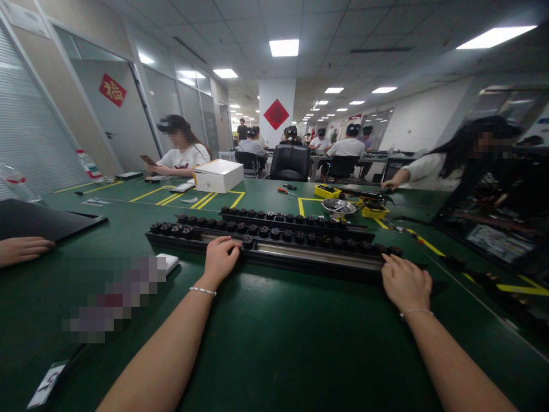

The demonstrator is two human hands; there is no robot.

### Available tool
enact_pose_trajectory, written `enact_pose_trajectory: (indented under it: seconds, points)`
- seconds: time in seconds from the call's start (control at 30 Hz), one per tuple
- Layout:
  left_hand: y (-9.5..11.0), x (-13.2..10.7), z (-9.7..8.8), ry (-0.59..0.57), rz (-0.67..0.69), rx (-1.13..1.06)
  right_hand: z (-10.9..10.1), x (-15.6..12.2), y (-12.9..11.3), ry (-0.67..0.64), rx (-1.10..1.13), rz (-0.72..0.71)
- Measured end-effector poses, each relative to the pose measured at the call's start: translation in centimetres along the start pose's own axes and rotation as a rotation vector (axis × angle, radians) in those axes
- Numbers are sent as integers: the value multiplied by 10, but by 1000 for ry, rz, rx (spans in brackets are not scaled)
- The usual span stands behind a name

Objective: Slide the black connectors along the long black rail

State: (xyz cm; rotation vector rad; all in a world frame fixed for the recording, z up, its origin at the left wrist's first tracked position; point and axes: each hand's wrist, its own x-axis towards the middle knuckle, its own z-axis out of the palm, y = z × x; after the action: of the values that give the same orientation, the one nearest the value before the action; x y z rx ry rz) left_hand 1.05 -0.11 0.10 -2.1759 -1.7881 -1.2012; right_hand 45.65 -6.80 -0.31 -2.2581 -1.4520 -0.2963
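Note:
A long black rail [291, 260] lies across the green table in front of me, with round black socket modules along it and a bare metallic strip in its channel. My left hand [222, 257] is closed at the left middle of this rail, its fingertips against a single black socket module [247, 242]. At the rail's right end my right hand [405, 280] is bent with its fingers closed over the edge, close to a few more modules; its thumb is hidden. Behind stand further black rails [291, 218] filled with similar modules.
Another person's hand [26, 250] rests at the left by a dark panel [47, 220]. Beyond the rails are a white box [218, 176], a metal bowl [338, 207], yellow trays [327, 191] and a screwdriver [283, 190]. People sit across the table and at the right.

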Motion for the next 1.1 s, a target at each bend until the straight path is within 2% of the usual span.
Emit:
enact_pose_trajectory:
  seconds: [0.3, 0.47, 0.67, 1.1]
  points:
    - [0, -1, 2, -7, 59, -32, 2, 0, 1, 21, 4, 1]
    - [0, 0, 1, -71, 77, -51, 1, 2, 3, -16, -3, -4]
    - [3, -1, 0, -123, 94, -58, 1, -1, 2, -1, -1, 6]
    - [6, -1, 0, -114, 106, -44, -4, -2, 0, -50, -5, 1]
